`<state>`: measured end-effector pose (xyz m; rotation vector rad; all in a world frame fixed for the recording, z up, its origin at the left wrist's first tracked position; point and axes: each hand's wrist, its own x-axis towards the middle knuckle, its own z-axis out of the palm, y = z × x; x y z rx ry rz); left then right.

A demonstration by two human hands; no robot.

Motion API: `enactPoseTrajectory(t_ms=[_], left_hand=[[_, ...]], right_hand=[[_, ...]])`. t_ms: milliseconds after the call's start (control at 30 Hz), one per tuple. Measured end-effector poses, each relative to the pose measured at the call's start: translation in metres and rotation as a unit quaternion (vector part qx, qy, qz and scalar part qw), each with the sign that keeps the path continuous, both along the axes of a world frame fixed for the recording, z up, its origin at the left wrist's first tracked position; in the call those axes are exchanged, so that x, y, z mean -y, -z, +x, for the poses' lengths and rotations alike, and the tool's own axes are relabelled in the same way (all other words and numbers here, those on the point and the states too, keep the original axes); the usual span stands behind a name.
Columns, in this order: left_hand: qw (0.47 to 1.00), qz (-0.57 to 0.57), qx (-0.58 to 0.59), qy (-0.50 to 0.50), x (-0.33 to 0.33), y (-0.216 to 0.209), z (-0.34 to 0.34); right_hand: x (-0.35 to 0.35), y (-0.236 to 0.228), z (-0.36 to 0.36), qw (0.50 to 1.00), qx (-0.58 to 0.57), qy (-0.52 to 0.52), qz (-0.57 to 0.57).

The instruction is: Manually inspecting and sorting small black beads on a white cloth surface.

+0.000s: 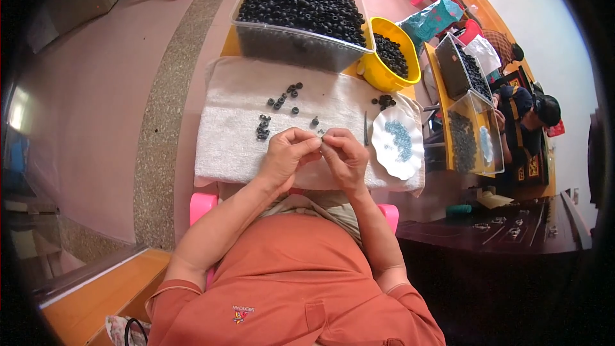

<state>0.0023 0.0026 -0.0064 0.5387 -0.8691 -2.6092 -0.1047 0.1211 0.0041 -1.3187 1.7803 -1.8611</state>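
Over the near part of a white towel [230, 99], my left hand [288, 157] and my right hand [346, 157] meet, thumbs and forefingers pinched. Whatever they hold between the fingertips is too small and covered to make out. Just beyond the fingertips lies a small black ring-shaped part [314, 122]. Several more black parts [280, 102] are scattered to its left, and a little cluster [262, 129] sits nearer my left hand. Right of my right hand lies a thin dark tool [366, 129], beside a white scalloped plate [389, 165] bearing small pale blue pieces [400, 140].
A clear plastic bin [298, 51] heaped with black parts stands at the far side, beside a yellow basin [384, 77] of the same parts. A small dark pile [386, 102] lies near the plate. At right, another person [522, 115] sits by bins on a neighbouring table.
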Motion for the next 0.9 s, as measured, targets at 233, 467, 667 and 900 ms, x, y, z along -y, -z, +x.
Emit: enactPoseTrajectory(t_ms=[233,467,667,900], left_hand=[[0.999,0.003,-0.028,-0.019,-0.001,0.0,-0.001],[0.999,-0.01,-0.01,-0.029,-0.002,0.003,0.0],[0.999,-0.017,-0.007,-0.049,-0.005,0.0,0.0],[0.997,-0.056,0.013,-0.055,-0.008,-0.002,-0.001]], right_hand=[[0.002,0.009,0.003,0.999,0.012,-0.025,-0.03],[0.006,0.013,0.01,1.0,-0.016,0.012,-0.021],[0.009,0.007,0.014,0.978,-0.185,0.092,0.018],[0.01,0.003,0.01,0.943,-0.295,0.144,0.044]])
